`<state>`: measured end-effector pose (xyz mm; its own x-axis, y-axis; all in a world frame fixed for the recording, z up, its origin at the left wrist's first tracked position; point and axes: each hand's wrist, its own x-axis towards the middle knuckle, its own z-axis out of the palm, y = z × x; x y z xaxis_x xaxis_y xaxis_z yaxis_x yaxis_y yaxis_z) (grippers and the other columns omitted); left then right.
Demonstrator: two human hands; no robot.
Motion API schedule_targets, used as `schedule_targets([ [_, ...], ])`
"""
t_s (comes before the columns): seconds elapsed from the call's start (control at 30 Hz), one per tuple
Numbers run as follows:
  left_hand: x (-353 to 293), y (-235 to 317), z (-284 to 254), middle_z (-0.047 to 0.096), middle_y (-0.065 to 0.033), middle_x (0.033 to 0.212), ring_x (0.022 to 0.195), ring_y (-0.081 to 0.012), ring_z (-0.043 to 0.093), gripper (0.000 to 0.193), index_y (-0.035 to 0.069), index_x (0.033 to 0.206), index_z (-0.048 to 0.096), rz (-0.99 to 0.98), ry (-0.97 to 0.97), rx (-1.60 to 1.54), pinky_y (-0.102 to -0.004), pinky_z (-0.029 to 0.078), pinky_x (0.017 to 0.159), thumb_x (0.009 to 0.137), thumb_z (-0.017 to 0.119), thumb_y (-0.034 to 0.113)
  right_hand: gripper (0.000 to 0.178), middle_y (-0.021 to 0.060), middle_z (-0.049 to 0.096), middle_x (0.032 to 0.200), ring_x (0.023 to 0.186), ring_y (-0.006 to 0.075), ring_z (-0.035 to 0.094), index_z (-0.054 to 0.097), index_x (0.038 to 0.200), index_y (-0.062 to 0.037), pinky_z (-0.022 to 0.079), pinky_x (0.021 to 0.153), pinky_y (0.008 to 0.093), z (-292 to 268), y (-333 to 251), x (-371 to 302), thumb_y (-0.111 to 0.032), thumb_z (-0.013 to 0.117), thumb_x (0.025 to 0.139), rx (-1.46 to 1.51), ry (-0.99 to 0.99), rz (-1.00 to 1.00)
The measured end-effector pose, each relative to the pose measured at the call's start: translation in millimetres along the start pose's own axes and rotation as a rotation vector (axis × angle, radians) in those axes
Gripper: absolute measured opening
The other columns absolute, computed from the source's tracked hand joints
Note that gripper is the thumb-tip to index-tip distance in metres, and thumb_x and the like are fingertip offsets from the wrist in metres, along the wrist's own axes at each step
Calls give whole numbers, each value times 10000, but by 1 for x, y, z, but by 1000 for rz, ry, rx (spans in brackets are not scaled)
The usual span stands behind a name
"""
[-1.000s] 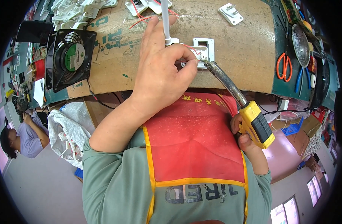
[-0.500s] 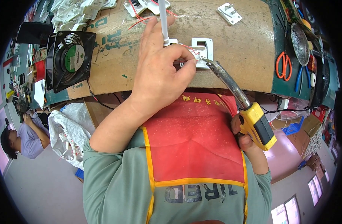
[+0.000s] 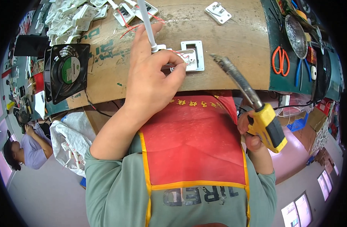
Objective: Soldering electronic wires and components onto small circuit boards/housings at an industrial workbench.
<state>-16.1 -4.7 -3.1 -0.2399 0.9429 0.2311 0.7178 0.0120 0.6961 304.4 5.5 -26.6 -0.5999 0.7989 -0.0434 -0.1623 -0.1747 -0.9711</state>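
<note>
My left hand [image 3: 152, 77] is closed, thumb and forefinger pinched at the near left edge of a small white plug housing [image 3: 191, 59]. Thin red wires [image 3: 181, 54] run into that housing; whether the fingertips also grip a wire is hidden. Under the housing lies a white rectangular frame [image 3: 200, 47] with a dark opening. A white cable [image 3: 147, 24] rises beside my left fingers. My right hand [image 3: 250, 130] is wrapped round a soldering iron [image 3: 270, 126] with a yellow and black handle. Its dark tip points up and left, apart from the housing.
White plug parts [image 3: 73, 19] are heaped at the far left, near a black fan [image 3: 67, 72]. Another white plug [image 3: 218, 13] lies at the back. Orange-handled scissors [image 3: 281, 62] and a round metal pan [image 3: 295, 36] are at right. A person [image 3: 31, 145] sits at far left.
The soldering iron's tip has pulled away from the housing, to the right. My left hand still pinches at the housing. The whole view has shifted slightly.
</note>
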Motion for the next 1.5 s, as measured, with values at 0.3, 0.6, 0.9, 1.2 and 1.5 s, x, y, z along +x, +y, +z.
schedule_targets([
  [0.3,1,0,0,465,-228,1446,1380,-484,360,52,77,766,703,16,8,4,-522,309,1135,729,741,81,144,55,551,735,572,229,528,595,740,-93,443,515,322,-31,51,4,-34,719,784,180,-473,-197],
  [0.6,1,0,-1,470,-234,1438,1375,-500,357,56,74,765,699,18,15,9,-523,300,1140,741,744,97,138,42,536,694,541,207,512,587,758,-81,432,500,317,-5,24,9,-66,706,825,-139,-219,-143],
  [0.9,1,0,-3,478,-234,1424,1373,-494,360,55,71,771,703,8,5,5,-522,306,1134,735,739,90,192,73,585,754,617,226,545,632,899,-66,452,574,342,-2,17,2,-180,758,811,18,-143,-83],
  [1.2,6,4,2,467,-227,1446,1374,-471,377,46,66,756,700,27,0,-23,-502,314,1135,730,736,77,729,3,481,726,598,121,464,496,1145,-45,371,533,268,-9,-16,8,-652,718,806,-125,115,16],
  [1.5,2,9,-4,462,-189,1477,1403,-393,379,46,42,750,685,-47,-54,80,-420,385,1090,753,731,47,674,44,489,741,593,134,476,462,1329,22,392,540,281,-83,-53,49,-467,661,910,-224,453,-648],
])
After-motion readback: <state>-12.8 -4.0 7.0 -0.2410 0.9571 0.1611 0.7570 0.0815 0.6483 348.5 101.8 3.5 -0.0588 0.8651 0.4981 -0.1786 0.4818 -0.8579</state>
